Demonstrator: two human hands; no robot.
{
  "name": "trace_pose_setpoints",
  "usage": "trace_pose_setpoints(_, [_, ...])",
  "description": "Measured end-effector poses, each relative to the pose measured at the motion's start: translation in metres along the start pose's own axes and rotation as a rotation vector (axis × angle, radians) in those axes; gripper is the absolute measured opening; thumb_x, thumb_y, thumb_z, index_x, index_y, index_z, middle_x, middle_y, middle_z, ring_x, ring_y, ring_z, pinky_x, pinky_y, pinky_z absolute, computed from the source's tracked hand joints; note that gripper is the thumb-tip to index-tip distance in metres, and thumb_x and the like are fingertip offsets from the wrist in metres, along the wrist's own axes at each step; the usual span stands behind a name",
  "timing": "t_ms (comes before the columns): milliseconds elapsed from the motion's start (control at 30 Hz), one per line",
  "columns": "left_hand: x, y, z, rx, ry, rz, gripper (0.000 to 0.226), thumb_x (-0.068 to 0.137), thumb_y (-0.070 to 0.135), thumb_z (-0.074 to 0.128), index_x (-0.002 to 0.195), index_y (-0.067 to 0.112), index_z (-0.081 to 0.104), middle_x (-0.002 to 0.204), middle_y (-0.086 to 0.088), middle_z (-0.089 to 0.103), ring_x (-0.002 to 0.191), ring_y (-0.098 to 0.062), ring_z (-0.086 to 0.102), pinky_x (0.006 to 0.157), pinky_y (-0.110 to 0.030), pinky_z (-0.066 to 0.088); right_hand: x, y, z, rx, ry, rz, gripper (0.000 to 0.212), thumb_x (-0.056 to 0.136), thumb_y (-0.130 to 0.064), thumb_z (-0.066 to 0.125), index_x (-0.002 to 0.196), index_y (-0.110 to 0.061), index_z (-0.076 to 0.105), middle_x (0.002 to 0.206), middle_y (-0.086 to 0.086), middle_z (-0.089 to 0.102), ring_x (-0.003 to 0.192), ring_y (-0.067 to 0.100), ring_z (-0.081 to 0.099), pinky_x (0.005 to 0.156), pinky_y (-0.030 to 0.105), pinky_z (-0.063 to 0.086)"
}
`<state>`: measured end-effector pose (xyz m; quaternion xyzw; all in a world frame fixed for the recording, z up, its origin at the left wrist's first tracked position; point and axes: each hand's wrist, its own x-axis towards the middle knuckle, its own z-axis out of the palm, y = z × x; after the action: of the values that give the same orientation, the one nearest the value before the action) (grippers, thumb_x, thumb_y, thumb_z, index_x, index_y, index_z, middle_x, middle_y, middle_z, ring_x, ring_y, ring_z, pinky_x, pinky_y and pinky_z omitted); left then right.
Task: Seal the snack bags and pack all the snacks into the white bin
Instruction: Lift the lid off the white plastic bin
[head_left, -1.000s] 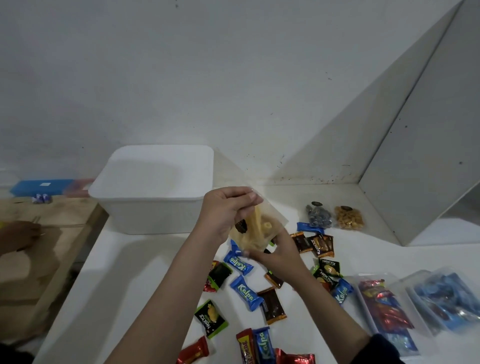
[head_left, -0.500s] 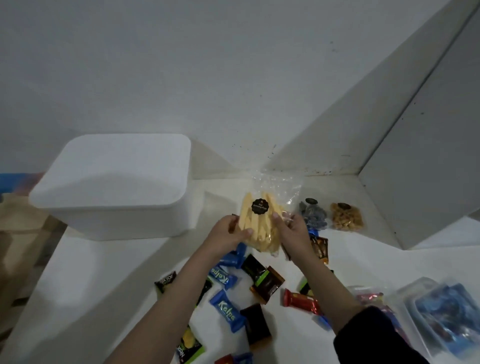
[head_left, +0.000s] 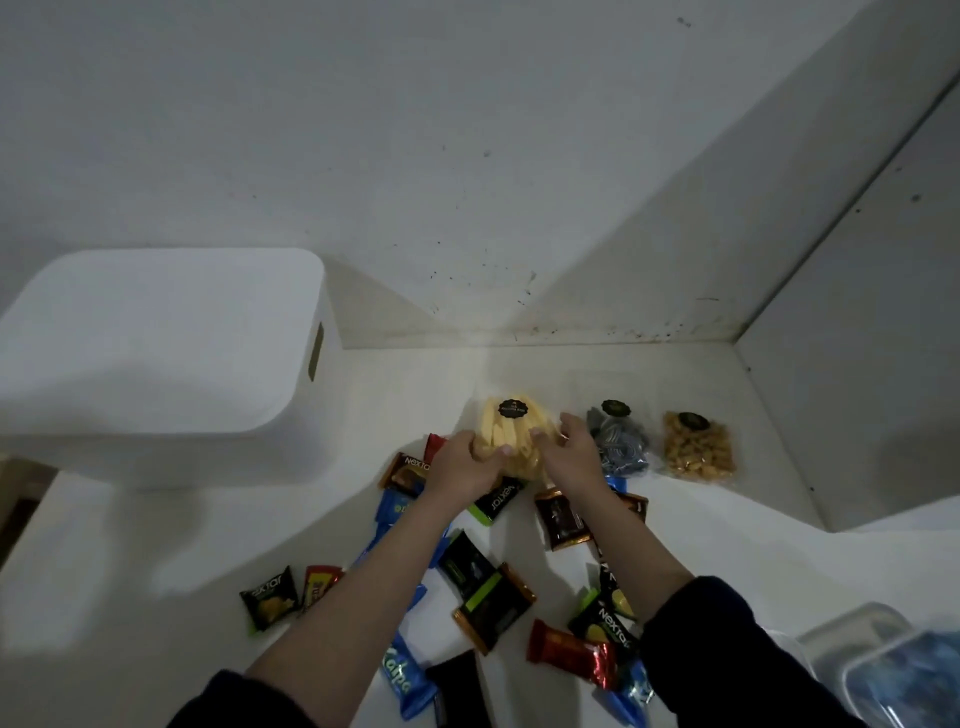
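Observation:
A clear bag of yellow sticks with a round black sticker lies on the white table near the back wall. My left hand grips its lower left side, thumb across the front. My right hand holds its right edge with curled fingers. The white bin stands at the left, its handle slot facing the bags. Right of my hands lie a bag of dark blue-grey snacks and a bag of tan nuts. Several small wrapped snacks are scattered under and around my forearms.
Clear plastic containers with blue-wrapped items sit at the bottom right corner. A grey slanted panel closes off the right side. The wall runs right behind the bags. A brown surface edge shows at the far left.
The bag of yellow sticks went from held up in the air to down on the table near the wall, both hands still on it. The view has shifted right and closer.

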<state>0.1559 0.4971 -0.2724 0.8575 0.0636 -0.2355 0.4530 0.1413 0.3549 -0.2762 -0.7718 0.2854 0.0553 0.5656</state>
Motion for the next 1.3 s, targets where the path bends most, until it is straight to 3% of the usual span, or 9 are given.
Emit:
trace_pose_setpoints(133, [-0.01,0.001,0.0,0.012,0.009,0.019,0.018,0.086,0.042,0.06,0.08,0.032,0.046,0.084,0.013,0.048,0.081,-0.009,0.05,0.074,-0.025,0.042,-0.006,-0.002,-0.006,-0.07,-0.003,-0.047,0.058,0.092,-0.023,0.059,0.143,-0.004,0.036,0.148,0.013,0.039,0.136,0.028,0.037,0.106,0.033,0.035])
trace_pose_setpoints(167, [-0.015,0.002,-0.002,0.004,0.008,0.039,0.015,0.087,0.041,0.059,0.091,0.029,0.052,0.091,0.012,0.051,0.086,-0.009,0.051,0.077,-0.026,0.042,-0.009,-0.004,-0.007,-0.091,0.002,-0.075,0.056,0.092,-0.022,0.059,0.141,-0.004,0.038,0.147,0.012,0.04,0.136,0.026,0.037,0.104,0.03,0.034])
trace_pose_setpoints(233, [-0.024,0.002,-0.009,-0.019,0.044,0.061,0.05,0.088,0.041,0.059,0.129,0.014,0.049,0.12,0.001,0.056,0.11,-0.016,0.053,0.092,-0.031,0.045,-0.018,-0.01,-0.007,-0.122,0.01,-0.13,0.054,0.093,-0.024,0.058,0.141,-0.008,0.041,0.15,0.008,0.038,0.138,0.024,0.034,0.108,0.032,0.031])
trace_pose_setpoints(267, [-0.029,0.003,-0.014,-0.03,0.082,0.075,0.061,0.087,0.041,0.06,0.137,0.011,0.042,0.131,-0.004,0.053,0.118,-0.02,0.051,0.098,-0.033,0.044,-0.023,-0.014,-0.006,-0.124,0.009,-0.149,0.051,0.093,-0.024,0.057,0.14,-0.01,0.043,0.149,0.007,0.039,0.138,0.023,0.035,0.109,0.034,0.032])
trace_pose_setpoints(433, [-0.065,0.003,-0.063,-0.116,0.322,0.259,0.047,0.089,0.032,0.061,0.13,0.014,0.05,0.129,-0.003,0.052,0.115,-0.015,0.051,0.097,-0.027,0.041,-0.056,-0.049,0.018,-0.086,0.015,-0.263,0.033,0.094,-0.021,0.056,0.126,-0.011,0.056,0.126,0.006,0.059,0.119,0.019,0.052,0.092,0.025,0.04])
trace_pose_setpoints(667, [-0.115,-0.014,-0.172,-0.128,0.632,0.491,0.031,0.087,0.023,0.063,0.117,0.015,0.058,0.116,0.0,0.053,0.103,-0.011,0.051,0.084,-0.022,0.039,-0.112,-0.114,0.093,0.055,0.0,-0.324,0.027,0.094,-0.02,0.056,0.118,-0.01,0.062,0.111,0.004,0.063,0.097,0.012,0.057,0.076,0.019,0.041])
trace_pose_setpoints(900, [-0.116,-0.087,-0.31,0.029,0.869,0.296,0.05,0.082,0.031,0.067,0.125,0.011,0.051,0.131,-0.013,0.047,0.122,-0.031,0.043,0.098,-0.039,0.039,-0.143,-0.164,0.17,0.053,-0.009,-0.223,0.049,0.092,-0.022,0.058,0.136,-0.004,0.045,0.134,0.01,0.052,0.115,0.02,0.051,0.092,0.025,0.036])
trace_pose_setpoints(1067, [-0.089,-0.123,-0.387,0.092,0.777,0.083,0.072,0.08,0.04,0.066,0.136,0.006,0.036,0.142,-0.019,0.037,0.126,-0.039,0.04,0.1,-0.047,0.039,-0.143,-0.194,0.205,-0.052,0.009,-0.113,0.057,0.092,-0.02,0.058,0.137,0.006,0.034,0.141,0.018,0.042,0.127,0.031,0.044,0.099,0.035,0.039])
trace_pose_setpoints(1300, [-0.047,-0.121,-0.43,0.066,0.493,0.005,0.081,0.083,0.044,0.063,0.138,-0.005,0.03,0.141,-0.02,0.041,0.127,-0.036,0.044,0.1,-0.038,0.04,-0.118,-0.214,0.236,-0.024,0.075,0.038,0.063,0.086,-0.026,0.062,0.136,0.002,0.036,0.144,0.018,0.036,0.129,0.037,0.039,0.097,0.042,0.039])
